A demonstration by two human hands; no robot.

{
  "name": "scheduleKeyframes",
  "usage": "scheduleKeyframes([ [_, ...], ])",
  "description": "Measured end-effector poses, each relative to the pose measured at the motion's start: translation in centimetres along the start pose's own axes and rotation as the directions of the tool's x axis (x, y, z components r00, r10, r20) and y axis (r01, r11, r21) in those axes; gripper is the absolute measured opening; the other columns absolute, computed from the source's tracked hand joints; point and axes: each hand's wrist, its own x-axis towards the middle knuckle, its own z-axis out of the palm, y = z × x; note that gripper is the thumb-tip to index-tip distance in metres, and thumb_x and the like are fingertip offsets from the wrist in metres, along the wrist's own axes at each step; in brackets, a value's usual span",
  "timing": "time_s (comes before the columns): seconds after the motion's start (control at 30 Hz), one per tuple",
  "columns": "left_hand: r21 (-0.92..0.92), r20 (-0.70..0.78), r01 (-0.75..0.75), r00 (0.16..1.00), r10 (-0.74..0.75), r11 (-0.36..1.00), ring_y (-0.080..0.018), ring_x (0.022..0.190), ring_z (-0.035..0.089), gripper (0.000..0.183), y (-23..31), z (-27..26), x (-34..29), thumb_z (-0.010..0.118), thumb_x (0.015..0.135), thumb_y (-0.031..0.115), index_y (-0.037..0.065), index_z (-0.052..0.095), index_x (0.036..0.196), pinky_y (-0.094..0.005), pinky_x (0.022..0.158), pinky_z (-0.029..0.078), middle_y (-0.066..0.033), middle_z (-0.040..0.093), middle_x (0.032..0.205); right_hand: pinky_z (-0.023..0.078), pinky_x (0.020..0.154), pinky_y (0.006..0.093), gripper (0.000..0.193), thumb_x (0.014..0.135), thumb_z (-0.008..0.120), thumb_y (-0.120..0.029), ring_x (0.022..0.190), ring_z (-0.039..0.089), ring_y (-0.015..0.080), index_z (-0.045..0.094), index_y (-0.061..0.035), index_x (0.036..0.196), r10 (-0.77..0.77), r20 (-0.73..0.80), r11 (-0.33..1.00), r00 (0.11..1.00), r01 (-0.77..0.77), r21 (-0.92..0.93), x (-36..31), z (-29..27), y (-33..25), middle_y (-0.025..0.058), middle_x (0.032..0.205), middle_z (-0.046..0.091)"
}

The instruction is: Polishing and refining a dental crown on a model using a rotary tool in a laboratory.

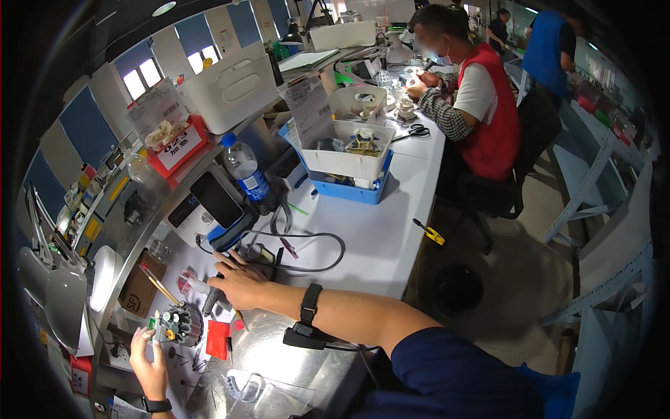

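My left hand [148,363] is at the lower left, beside a round grey holder [183,325] with several small tools standing in it. Its fingertips are pinched together at the holder's left side; whatever they hold is too small to make out. My right hand [241,281] reaches across the bench with its fingers apart. It is next to a dark grey cylindrical handpiece [211,302], and whether it touches the handpiece cannot be told. A red pouch [218,339] lies below the handpiece. Nearer me, a clear dental tray [243,386] rests on the metal worktop.
A control box [188,218] with a phone [216,199] on it stands beyond my hands, beside a cola bottle [248,174]. A grey cable [342,244] loops over the white table. Farther off are a blue bin [349,188], scissors [417,130] and a seated co-worker [488,133].
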Motion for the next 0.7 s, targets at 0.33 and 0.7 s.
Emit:
scheduleKeyframes([
  [0.33, 0.082, -0.047, -0.144, 0.988, 0.148, 0.986, -0.0437, 0.132, 0.058, 0.052, 1.5, -5.6, -14.4, 0.064, 0.106, 0.020, -0.007, 0.050, 0.148, -0.0482, 0.107, 0.052, -0.0238, 0.055, 0.152, 0.021, 0.127, 0.0623, 0.056, 0.082, 0.069, -0.011, 0.158, 0.024, 0.0422, 0.064, -0.0118, 0.138, -0.049, -0.106, 0.996, 0.993, 0.056, 0.063, 0.8, -1.7, -0.5, 0.0249, 0.152, 0.045],
  [0.7, 0.248, -0.327, 0.235, 0.933, -0.147, 0.940, -0.0424, 0.132, 0.058, 0.046, 4.2, -0.6, -33.0, 0.061, 0.107, 0.020, -0.001, 0.054, 0.148, -0.0522, 0.107, 0.052, -0.0242, 0.055, 0.151, 0.046, 0.110, 0.0491, 0.039, 0.084, 0.072, -0.015, 0.134, 0.055, 0.0418, 0.070, -0.0105, 0.122, -0.078, -0.362, 0.993, 0.929, 0.104, 0.052, 0.3, -14.3, -1.3, 0.0203, 0.131, 0.061],
])
